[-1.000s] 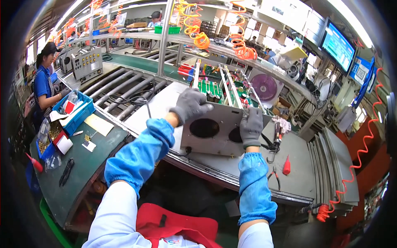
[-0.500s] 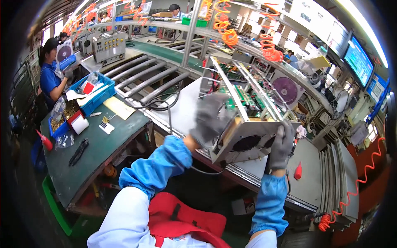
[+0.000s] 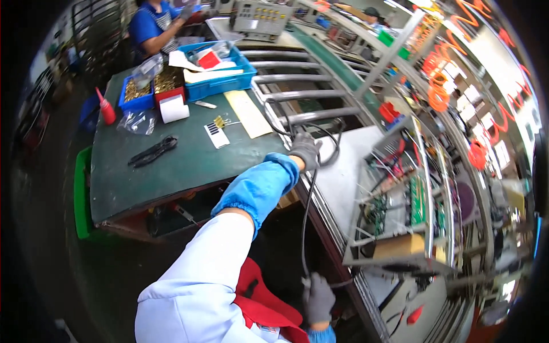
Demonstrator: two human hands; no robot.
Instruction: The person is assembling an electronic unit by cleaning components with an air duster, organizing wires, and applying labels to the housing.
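Note:
My left hand (image 3: 306,150), in a grey glove, is closed on a loop of black cable (image 3: 333,150) beside the roller conveyor. From there the cable hangs down past the bench edge to my right hand (image 3: 319,297). That hand, gloved too and slightly blurred, is closed round the cable close to my body. To the right of both hands stands an open-framed electrical unit (image 3: 420,200) with green circuit boards, metal rails and wires. Neither hand touches the unit.
On the left, a green-topped table (image 3: 189,177) carries a blue bin (image 3: 220,80), small boxes of brass-coloured parts, a red bottle (image 3: 106,108) and a black cable bundle (image 3: 153,151). Conveyor rollers (image 3: 309,94) lie ahead. A co-worker (image 3: 151,28) stands at far left.
My view has swung left. Both hands have left the unit; the left has moved to the cable loop by the rollers, the right down to the hanging cable.

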